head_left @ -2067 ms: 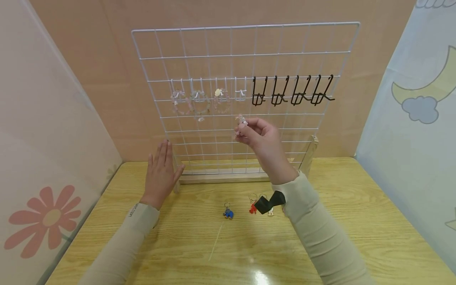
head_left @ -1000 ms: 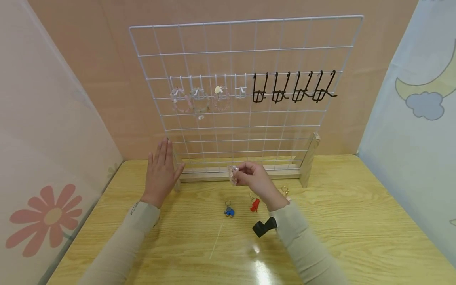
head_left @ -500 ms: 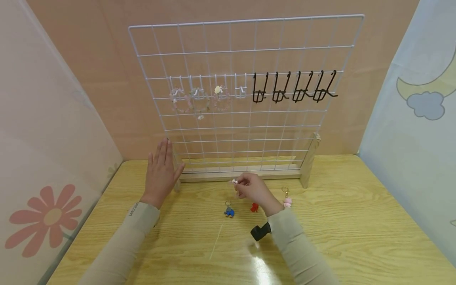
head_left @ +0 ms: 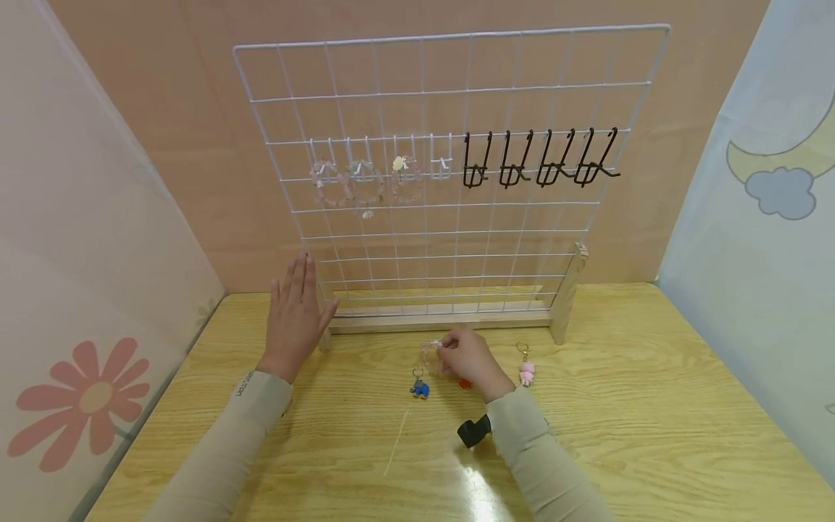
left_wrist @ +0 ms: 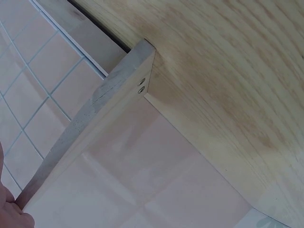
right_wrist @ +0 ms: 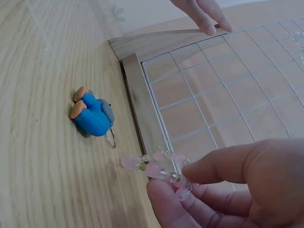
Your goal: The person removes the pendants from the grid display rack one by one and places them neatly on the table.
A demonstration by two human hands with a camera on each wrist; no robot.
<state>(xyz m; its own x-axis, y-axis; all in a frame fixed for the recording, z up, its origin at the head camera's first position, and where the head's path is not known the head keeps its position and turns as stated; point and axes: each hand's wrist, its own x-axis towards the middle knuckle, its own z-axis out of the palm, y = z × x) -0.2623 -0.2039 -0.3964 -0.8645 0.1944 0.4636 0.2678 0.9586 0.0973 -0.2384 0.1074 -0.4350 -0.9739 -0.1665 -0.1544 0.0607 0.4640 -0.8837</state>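
Observation:
Thumb and fingers of my right hand pinch a bracelet of pink and clear beads with small green ones among them. It hangs low over the table, in front of the rack's wooden base. Near it lies a keychain with a blue figure and a metal ring. A red keychain shows only partly beneath my right hand. To the right lies a pink figure keychain with a gold clasp. My left hand, fingers straight, rests against the left wooden post of the white wire rack.
Bead bracelets hang on white hooks at the rack's left. One white hook beside them is bare. Several black hooks fill the right part of that row. Printed cloth panels stand on both sides of the wooden table.
My right hand has come down from in front of the rack to the table with the bracelet. The pink keychain has come into view beside my sleeve. My left hand has stayed put.

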